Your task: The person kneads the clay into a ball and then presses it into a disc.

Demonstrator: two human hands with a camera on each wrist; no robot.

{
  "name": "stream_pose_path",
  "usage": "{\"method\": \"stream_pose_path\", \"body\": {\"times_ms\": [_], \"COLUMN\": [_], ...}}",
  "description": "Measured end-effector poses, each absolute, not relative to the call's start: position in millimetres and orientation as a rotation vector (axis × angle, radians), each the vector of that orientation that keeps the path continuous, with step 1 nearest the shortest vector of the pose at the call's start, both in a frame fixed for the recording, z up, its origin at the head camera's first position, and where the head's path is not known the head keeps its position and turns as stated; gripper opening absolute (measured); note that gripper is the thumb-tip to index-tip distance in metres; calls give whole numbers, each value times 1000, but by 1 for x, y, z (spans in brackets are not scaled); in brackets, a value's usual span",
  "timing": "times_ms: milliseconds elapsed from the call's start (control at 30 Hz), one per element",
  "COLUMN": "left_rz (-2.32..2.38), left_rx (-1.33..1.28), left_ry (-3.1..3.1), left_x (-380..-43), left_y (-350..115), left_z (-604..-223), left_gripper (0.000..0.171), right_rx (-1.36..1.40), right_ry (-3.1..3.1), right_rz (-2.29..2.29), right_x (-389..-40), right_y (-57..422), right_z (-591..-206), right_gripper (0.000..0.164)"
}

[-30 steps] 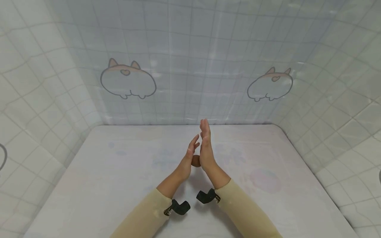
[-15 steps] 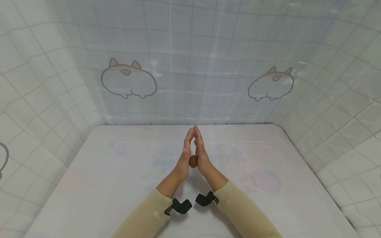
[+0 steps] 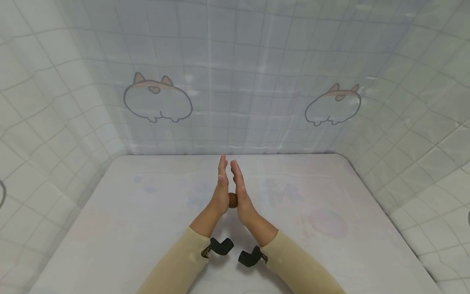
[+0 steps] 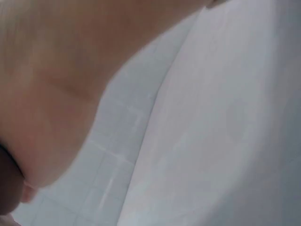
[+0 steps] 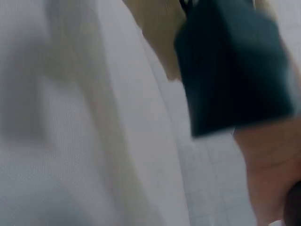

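A small round brown ball (image 3: 233, 200) sits between the two palms, above the table, its sides covered by the hands. My left hand (image 3: 220, 192) presses on it from the left with fingers straight and pointing away from me. Against its other side lies my right hand (image 3: 243, 200), also with straight fingers. The fingertips stand slightly apart, the left ones reaching a little farther forward. In the left wrist view, the dark edge of the ball (image 4: 9, 183) shows beside a blurred palm heel. The right wrist view catches part of the ball (image 5: 294, 205) at its right edge.
Both forearms wear cream sleeves with a black camera mount at each wrist, the left mount (image 3: 222, 246) near the right mount (image 3: 250, 257). A pale, faintly patterned cloth covers the table (image 3: 147, 228). Grid-patterned curtain walls (image 3: 235, 81) with cartoon animal drawings enclose the back and sides.
Both hands and the ball have shifted left. The palms slid against each other: the right hand drew back while the left moved forward. Fingertips that nearly met half a second ago are now apart.
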State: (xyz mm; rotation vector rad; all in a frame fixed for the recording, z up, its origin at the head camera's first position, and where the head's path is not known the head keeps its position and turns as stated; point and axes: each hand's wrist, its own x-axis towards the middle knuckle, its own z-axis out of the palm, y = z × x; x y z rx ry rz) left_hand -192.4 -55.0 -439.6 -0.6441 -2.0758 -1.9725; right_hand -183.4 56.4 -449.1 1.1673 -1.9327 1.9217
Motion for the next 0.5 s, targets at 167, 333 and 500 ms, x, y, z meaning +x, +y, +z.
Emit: {"method": "stream_pose_path", "body": {"times_ms": [167,333,500], "left_rz": [-2001,-1993,-2102], "left_rx": [-615,-625,-685], "left_ry": [-2075,-2232,-2310], "left_x": [-200,-198,-191], "left_y": [-60,-59,-53], "left_z": [-441,-443,-444], "left_gripper": [99,92,93], "right_rx": [1247,1206,1103], "right_ry": [-1891,-1898,-1966], "right_rz": [1886,1838,1804], "right_x": [-179,-176,-180], "right_y": [56,58,62], "right_z": [-444,-435,-428], "right_gripper": [90,89,94]}}
